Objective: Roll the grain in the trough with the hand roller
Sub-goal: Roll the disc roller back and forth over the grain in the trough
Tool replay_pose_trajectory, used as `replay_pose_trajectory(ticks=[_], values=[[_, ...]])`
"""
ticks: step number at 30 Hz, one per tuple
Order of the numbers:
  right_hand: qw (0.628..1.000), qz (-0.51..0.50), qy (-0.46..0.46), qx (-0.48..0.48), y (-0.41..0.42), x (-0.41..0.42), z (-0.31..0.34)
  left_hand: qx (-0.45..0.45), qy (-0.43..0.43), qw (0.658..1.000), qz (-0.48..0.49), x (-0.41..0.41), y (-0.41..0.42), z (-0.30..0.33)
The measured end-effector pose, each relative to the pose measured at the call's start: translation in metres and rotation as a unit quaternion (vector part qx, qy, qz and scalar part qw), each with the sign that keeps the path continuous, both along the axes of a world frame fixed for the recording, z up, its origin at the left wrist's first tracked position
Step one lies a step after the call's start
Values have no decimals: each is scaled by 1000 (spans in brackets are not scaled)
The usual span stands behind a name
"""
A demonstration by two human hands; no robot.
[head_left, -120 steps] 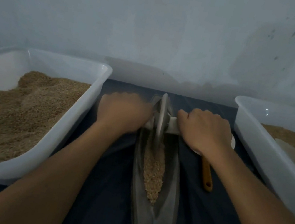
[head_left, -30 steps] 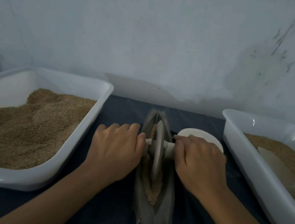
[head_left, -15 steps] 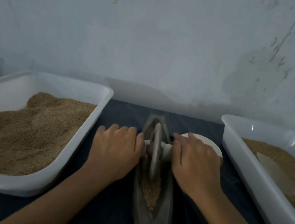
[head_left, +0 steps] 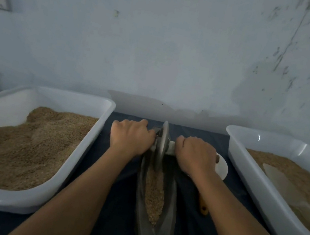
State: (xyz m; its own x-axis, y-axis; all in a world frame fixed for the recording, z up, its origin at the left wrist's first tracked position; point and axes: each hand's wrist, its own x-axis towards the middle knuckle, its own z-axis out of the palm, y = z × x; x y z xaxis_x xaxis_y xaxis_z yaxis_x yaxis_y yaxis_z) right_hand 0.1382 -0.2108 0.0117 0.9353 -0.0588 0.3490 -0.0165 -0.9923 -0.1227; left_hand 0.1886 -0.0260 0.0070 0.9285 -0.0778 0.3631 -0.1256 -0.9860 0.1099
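The trough [head_left: 151, 233] is a long, narrow, boat-shaped vessel of dull grey, lying lengthwise on the dark cloth, its near end blunt and its far end hidden behind the roller; its sides slope to a central groove; the grain [head_left: 154, 197] lies in that groove as a slim tan strip, tapering to a point toward the near end; the hand roller [head_left: 162, 145] is a thin grey disc standing upright on edge at the trough's far end, its lower rim in the grain, a pale axle running out to either side.
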Motion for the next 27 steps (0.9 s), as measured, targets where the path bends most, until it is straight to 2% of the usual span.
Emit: replay_pose_trajectory(ticks=[4, 8, 11, 13, 16, 20, 22, 23, 27], values=[[999, 26, -29, -25, 4, -34, -4, 63, -68, 995, -34, -36, 11, -10], [988, 84, -126, -14, 1, -83, -14, -4, -115, 990, -83, -100, 30, -25], [981, 91, -167, -23, -2, -94, -21, 5, -118, 988, -101, -115, 36, -31], [986, 83, -142, -12, -3, -84, -19, 22, -89, 991, -94, -105, 32, -22], [998, 60, -5, -33, 0, -47, -1, 81, -54, 993, -71, -62, 16, -5], [996, 30, 52, -60, 1, 4, 8, 5, 56, 998, -18, 4, 4, 8], [998, 31, 33, -51, 4, 7, 8, -24, 47, 999, -10, 11, 5, 5], [999, 22, 32, -24, 8, 3, 8, -28, 24, 999, -11, 5, 7, 2], [999, 36, -20, -19, 10, -33, 2, 0, -90, 995, -44, -49, 20, -18]])
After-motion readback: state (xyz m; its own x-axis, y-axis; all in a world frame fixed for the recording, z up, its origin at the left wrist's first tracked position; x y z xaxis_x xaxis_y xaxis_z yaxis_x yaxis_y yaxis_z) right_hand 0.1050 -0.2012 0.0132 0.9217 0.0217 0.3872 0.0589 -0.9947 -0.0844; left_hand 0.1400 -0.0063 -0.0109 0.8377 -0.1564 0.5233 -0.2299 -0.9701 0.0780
